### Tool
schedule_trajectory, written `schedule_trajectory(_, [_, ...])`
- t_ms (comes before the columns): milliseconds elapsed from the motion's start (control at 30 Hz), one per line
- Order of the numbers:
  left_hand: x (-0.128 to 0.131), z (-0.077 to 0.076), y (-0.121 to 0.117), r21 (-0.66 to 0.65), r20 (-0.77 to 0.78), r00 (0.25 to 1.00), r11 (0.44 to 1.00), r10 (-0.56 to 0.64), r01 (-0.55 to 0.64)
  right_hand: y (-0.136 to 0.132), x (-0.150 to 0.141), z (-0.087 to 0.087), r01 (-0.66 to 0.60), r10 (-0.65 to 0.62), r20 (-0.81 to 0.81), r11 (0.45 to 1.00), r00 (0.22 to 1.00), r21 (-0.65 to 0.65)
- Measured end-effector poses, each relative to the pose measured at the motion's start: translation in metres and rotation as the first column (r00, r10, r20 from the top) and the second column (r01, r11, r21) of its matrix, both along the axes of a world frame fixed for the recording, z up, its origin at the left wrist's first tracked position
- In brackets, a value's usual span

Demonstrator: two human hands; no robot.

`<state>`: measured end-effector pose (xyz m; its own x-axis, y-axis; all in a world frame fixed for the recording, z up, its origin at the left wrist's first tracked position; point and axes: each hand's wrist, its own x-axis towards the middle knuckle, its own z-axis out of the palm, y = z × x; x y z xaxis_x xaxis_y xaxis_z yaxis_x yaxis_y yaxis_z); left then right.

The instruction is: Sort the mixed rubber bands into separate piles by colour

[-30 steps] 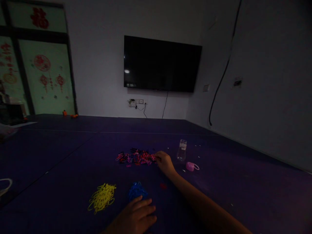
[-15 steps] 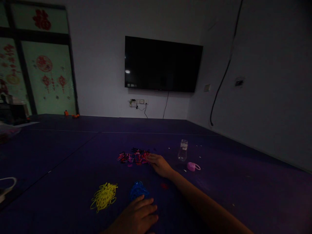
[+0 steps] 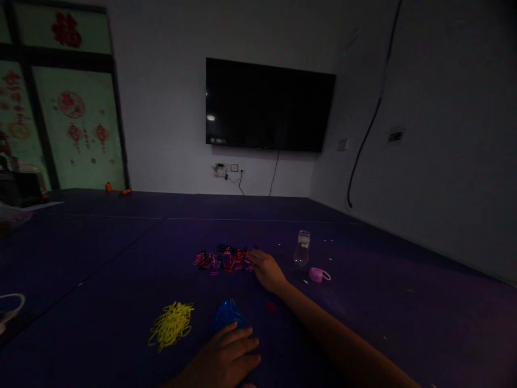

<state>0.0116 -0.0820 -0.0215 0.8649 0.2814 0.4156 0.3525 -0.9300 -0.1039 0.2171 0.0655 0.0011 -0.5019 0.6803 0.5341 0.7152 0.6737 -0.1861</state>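
My right hand (image 3: 266,272) reaches forward to the right edge of a loose pile of red, pink and black rubber bands (image 3: 228,260). Its fingers are stretched out low over the surface, and I see nothing held in them. Nearer to me, my left hand (image 3: 229,355) lies with fingers apart, its fingertips beside a heap of blue rubber bands (image 3: 228,313). Left of that heap is a bunch of yellow rubber bands (image 3: 172,325). A small red patch (image 3: 271,306) shows on the surface beneath my right forearm.
A clear bottle (image 3: 301,249) stands uncapped right of my right hand, its pink looped lid (image 3: 316,275) close by. Small white scraps dot the purple surface (image 3: 121,258). A white cable loop (image 3: 14,310) lies at the left edge. A television (image 3: 270,105) hangs on the wall.
The fingers of my right hand have shifted slightly right and back, off the bands to the pile's edge. My left hand has stayed in place. The view has tilted very slightly.
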Motion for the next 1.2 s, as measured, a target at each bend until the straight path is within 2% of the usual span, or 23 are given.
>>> schedule_trajectory(267, [0.000,-0.008,0.002,-0.001,0.012,1.000,1.000,0.004,-0.004,-0.004,-0.002,-0.002,-0.058,0.069,0.126,0.995,0.990,-0.085])
schedule_trajectory(700, [0.001,-0.004,0.001,0.005,0.005,1.000,1.000,-0.005,0.005,-0.002,-0.002,-0.006,-0.050,0.066,0.130,0.991,0.989,-0.126])
schedule_trajectory(967, [-0.001,-0.006,0.002,-0.055,0.006,1.000,0.998,0.002,-0.002,-0.001,-0.003,-0.005,-0.094,0.109,0.110,0.986,0.988,-0.136])
schedule_trajectory(1067, [-0.001,-0.008,0.003,-0.030,0.014,1.000,1.000,-0.008,0.008,-0.002,-0.003,-0.005,-0.097,0.112,0.114,0.986,0.987,-0.135])
schedule_trajectory(1200, [0.006,-0.019,0.007,0.042,0.067,0.998,0.999,-0.017,0.014,-0.005,-0.003,-0.002,-0.096,0.118,0.153,0.985,0.981,-0.142])
